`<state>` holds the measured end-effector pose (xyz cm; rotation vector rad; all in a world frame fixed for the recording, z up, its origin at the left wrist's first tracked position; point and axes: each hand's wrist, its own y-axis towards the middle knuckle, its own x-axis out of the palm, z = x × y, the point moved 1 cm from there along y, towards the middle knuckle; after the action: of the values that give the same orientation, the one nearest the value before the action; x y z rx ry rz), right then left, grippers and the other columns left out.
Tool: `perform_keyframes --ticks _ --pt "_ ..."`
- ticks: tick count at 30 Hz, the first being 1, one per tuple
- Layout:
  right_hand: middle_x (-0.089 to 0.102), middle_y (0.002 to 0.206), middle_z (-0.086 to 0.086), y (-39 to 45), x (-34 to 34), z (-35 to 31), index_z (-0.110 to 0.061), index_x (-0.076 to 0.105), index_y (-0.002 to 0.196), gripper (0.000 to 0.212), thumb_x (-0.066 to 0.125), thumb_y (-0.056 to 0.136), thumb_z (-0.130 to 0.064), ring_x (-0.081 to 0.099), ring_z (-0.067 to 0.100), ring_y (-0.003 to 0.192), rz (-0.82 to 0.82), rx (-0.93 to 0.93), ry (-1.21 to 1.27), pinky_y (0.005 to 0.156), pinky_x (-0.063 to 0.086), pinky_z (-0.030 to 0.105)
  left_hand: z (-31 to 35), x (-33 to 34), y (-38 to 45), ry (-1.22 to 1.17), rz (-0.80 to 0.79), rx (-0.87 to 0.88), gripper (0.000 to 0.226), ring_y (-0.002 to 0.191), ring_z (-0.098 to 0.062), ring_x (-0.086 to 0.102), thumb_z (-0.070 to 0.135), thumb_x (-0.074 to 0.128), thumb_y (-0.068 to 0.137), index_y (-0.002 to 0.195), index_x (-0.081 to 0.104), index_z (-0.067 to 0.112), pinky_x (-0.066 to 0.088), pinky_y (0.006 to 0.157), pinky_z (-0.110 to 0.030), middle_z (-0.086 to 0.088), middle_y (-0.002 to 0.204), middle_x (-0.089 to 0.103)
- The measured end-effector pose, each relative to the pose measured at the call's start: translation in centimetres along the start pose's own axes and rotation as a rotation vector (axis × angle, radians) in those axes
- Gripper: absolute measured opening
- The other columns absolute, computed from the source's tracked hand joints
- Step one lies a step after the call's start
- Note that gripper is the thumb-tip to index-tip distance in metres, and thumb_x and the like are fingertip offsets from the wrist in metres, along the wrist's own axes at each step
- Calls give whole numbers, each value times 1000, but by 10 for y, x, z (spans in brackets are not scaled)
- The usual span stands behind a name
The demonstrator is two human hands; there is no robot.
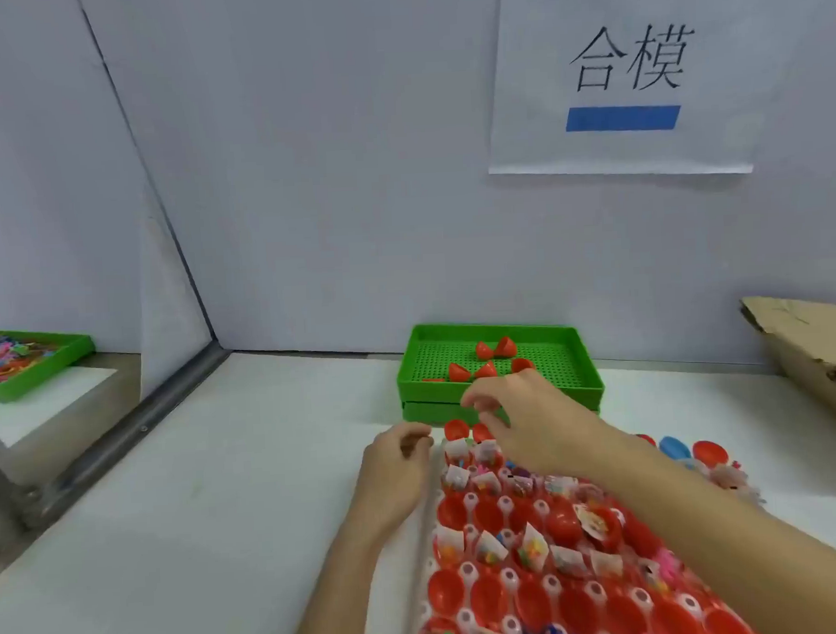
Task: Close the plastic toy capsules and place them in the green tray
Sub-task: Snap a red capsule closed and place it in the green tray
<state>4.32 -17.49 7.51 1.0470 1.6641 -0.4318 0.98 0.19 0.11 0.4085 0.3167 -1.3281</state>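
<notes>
White table carries green tray, capsule rack, cardboard.

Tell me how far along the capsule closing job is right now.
Early stage. About five closed red plastic capsules lie in the green perforated tray. The right hand and left hand hover by the holder's far edge; I can't tell if either grips anything. Many open red capsule halves still fill the holder rack.
</notes>
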Motion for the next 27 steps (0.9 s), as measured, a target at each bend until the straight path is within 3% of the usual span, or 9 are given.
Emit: perform_keyframes --ticks 2,4,8,11,14,16,18,21,27 --pt "70 107 2 13 4 0 -23 64 123 30 49 98 -14 66 18 76 -21 -5 -80 69 58 41 -2 0 5 10 -28 60 18 90 -1 65 11 58 96 104 72 17 48 78 -10 6 99 72" --pt "67 104 4 22 10 -2 -25 63 123 32 49 96 -12 60 21 76 -64 -26 -188 60 52 34 -3 0 6 -22 -71 80 13 82 0 66 13 62 93 98 73 18 49 71 -10 8 92 73" --pt "45 87 0 27 21 -6 -25 60 126 42 48 92 -4 45 20 70 -120 -11 -301 51 34 28 -3 -1 6 -32 -86 103 8 86 -8 67 15 66 92 98 71 15 54 76 -18 5 94 73" --pt "52 93 3 30 26 -5 -27 55 134 47 50 93 -5 41 14 62 -153 1 -288 49 29 25 -3 -3 6 -41 -86 107 5 86 -8 67 12 67 90 94 70 13 50 75 -14 4 93 72" --pt "61 124 8 34 28 -4 -27 53 138 47 51 96 -6 56 18 77 -193 28 -220 56 43 24 -2 -3 5 -26 -93 99 6 83 -6 66 11 66 90 93 71 13 49 73 -14 4 92 72" --pt "61 130 9 37 28 -4 -21 59 134 39 50 98 -9 63 26 102 -201 57 -154 79 55 35 -2 -3 5 -26 -99 97 6 84 -6 67 12 66 90 93 71 13 51 74 -16 4 93 72" --pt "65 125 11 38 27 -4 -15 66 126 31 50 99 -10 64 28 103 -197 72 -128 86 56 39 0 -3 5 -35 -99 106 5 86 -7 67 12 66 91 94 70 13 51 76 -16 4 92 72" --pt "71 112 11 40 28 -3 -11 73 111 23 57 96 -7 66 26 94 -184 78 -106 82 58 39 0 -4 5 -38 -99 120 7 90 -8 67 12 67 90 96 71 12 52 81 -17 3 93 72" --pt "74 102 8 42 26 -5 -11 78 102 31 54 92 5 67 24 89 -104 75 -59 78 58 35 1 -5 3 -62 -93 100 7 86 0 66 13 67 90 95 71 16 50 76 -10 8 94 72"
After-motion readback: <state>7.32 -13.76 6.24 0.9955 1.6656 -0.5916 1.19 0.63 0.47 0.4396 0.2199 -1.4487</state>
